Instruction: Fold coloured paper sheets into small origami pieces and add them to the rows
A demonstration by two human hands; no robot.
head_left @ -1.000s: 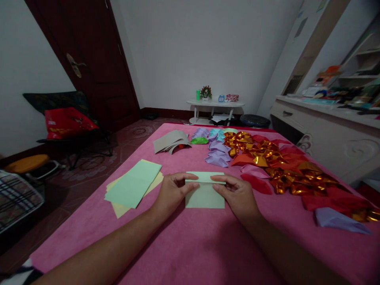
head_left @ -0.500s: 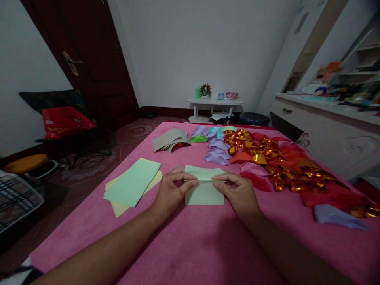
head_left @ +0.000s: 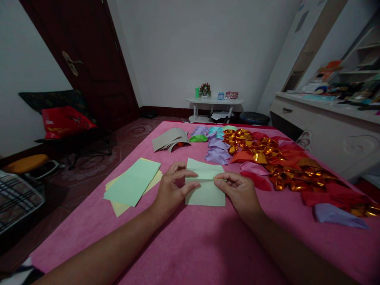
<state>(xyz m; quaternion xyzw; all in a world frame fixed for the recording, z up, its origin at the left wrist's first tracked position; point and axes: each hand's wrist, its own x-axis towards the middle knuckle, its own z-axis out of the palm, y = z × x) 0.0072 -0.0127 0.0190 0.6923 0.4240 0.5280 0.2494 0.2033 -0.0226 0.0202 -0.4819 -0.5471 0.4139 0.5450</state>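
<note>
A pale green sheet of paper with a crease across its middle is in front of me, its far part tilted up. My right hand pinches the crease near the right edge between thumb and forefinger. At the left edge is my left hand, its thumb and forefinger parted on either side of the crease. Left of the hands lies a stack of green paper over yellow sheets.
On the pink tablecloth, grey curved sheets lie at the back left. Folded purple papers, shiny gold folded pieces and red folded papers spread along the right. A white side table stands against the wall.
My left thumb and forefinger have come apart from their pinch. The paper's far part has risen and shows more. My right hand still pinches the crease.
</note>
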